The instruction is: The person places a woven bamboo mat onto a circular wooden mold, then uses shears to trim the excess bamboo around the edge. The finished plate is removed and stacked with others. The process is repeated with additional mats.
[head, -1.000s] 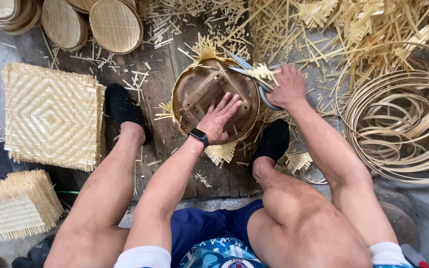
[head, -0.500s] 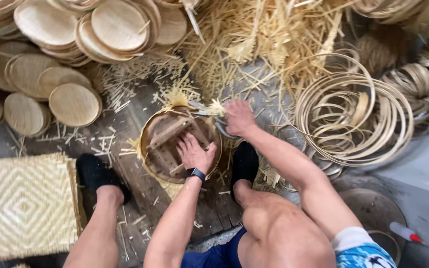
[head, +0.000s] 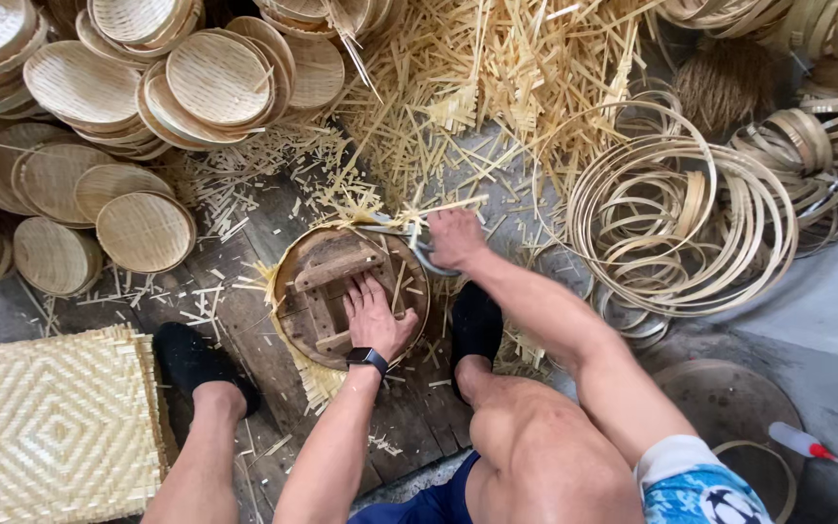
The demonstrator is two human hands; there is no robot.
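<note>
Left hand [head: 377,318]: I see it pressed flat, fingers spread, on the round wooden form [head: 349,296]; it holds the form down and grips nothing.
Right hand [head: 456,239]: closed around the handles of a pair of shears [head: 411,241] at the form's upper edge.
Work piece: a woven bamboo mat [head: 312,374] lies under the form on the plank floor [head: 244,320], between my two feet; its frayed edge shows along the left and lower rim.
Done so far: I judge the upper right rim trimmed close, since no fringe shows there.
Left to do: the fringe on the left and bottom looks uncut.
Around: finished round trays [head: 147,231] stacked to the left, a square mat [head: 55,427] at lower left, bamboo hoops [head: 681,209] to the right, offcuts [head: 477,87] beyond.
</note>
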